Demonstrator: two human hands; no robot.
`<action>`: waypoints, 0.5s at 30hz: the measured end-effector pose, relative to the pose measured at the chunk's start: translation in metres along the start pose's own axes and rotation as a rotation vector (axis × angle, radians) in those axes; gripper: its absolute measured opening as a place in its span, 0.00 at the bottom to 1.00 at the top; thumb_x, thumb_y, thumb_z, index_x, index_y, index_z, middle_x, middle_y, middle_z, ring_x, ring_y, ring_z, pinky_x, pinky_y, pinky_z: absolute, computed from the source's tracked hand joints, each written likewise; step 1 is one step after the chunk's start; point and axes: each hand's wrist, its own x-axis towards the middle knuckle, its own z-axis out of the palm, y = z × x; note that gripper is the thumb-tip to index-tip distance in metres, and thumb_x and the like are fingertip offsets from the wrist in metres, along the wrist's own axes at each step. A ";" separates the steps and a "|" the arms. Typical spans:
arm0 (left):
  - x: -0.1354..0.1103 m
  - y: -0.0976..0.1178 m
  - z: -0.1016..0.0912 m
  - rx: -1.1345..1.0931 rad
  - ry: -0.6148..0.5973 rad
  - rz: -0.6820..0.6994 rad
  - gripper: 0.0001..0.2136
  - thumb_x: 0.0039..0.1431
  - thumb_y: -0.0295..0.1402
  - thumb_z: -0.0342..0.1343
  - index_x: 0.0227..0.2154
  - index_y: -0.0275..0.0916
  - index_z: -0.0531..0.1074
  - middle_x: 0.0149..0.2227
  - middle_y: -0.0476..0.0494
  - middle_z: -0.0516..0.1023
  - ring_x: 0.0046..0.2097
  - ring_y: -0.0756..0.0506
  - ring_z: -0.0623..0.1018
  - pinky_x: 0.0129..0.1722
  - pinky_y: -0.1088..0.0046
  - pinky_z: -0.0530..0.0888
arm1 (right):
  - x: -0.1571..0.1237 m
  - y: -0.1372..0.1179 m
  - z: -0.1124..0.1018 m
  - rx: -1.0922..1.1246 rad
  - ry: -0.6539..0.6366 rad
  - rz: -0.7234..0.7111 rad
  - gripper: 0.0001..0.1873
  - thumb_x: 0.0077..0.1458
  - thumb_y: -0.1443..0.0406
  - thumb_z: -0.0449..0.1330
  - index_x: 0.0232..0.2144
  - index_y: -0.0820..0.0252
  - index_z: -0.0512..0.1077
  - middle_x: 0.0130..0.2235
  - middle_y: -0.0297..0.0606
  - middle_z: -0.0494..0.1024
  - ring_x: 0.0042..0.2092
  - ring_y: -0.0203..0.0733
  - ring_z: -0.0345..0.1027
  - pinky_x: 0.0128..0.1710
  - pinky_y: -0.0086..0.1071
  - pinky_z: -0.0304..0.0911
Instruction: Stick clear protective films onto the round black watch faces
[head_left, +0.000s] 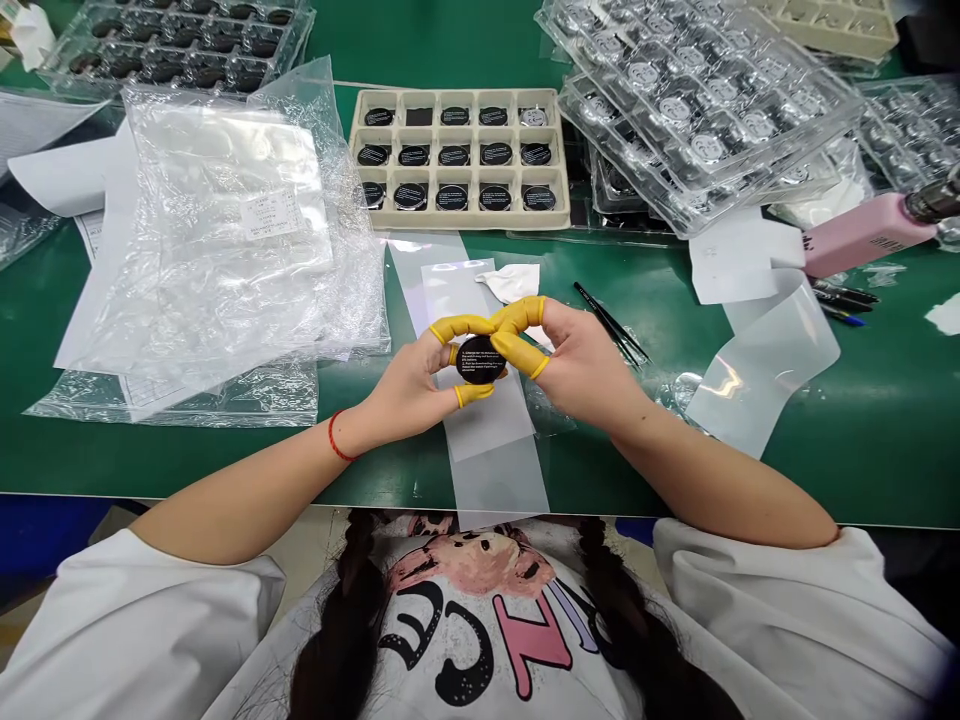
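A round black watch face (481,360) with white printed lines is held up over the green table. My left hand (420,380), in yellow finger cots, grips it between the thumb at its lower edge and the fingers above. At the upper right edge of the disc my right hand (566,355), also in yellow finger cots, closes thumb and forefinger in a pinch. Whether that pinch has the disc itself or a thin film on it is too small to tell. Beneath both hands lie translucent sheets (499,485) and a crumpled white wipe (517,283).
A beige compartment tray (459,222) of black discs stands ahead. Bagged sheets (225,270) cover the left side. Stacked clear blister trays (697,110) rise at the back right. Black tweezers (611,322), a pink bottle (870,233), pens (840,300) and a curled film strip (780,360) lie rightward.
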 end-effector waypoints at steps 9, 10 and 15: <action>0.000 0.005 0.001 -0.027 -0.010 -0.013 0.22 0.55 0.29 0.69 0.52 0.42 0.69 0.47 0.45 0.82 0.45 0.47 0.85 0.50 0.71 0.81 | -0.001 0.000 0.002 -0.038 0.019 -0.022 0.06 0.60 0.61 0.61 0.32 0.57 0.72 0.41 0.37 0.82 0.46 0.43 0.73 0.52 0.40 0.64; 0.000 0.005 0.001 -0.029 -0.002 -0.017 0.23 0.55 0.29 0.69 0.51 0.42 0.69 0.47 0.45 0.82 0.45 0.47 0.85 0.50 0.70 0.82 | -0.001 0.000 0.002 -0.041 0.018 -0.026 0.06 0.60 0.61 0.61 0.32 0.57 0.72 0.41 0.37 0.82 0.46 0.43 0.73 0.52 0.40 0.64; 0.000 0.004 0.001 -0.002 0.010 -0.004 0.24 0.54 0.30 0.70 0.52 0.42 0.69 0.50 0.44 0.81 0.44 0.46 0.85 0.50 0.69 0.82 | -0.001 0.000 0.002 -0.056 0.015 -0.045 0.05 0.60 0.62 0.61 0.32 0.57 0.72 0.41 0.36 0.82 0.46 0.43 0.73 0.53 0.40 0.64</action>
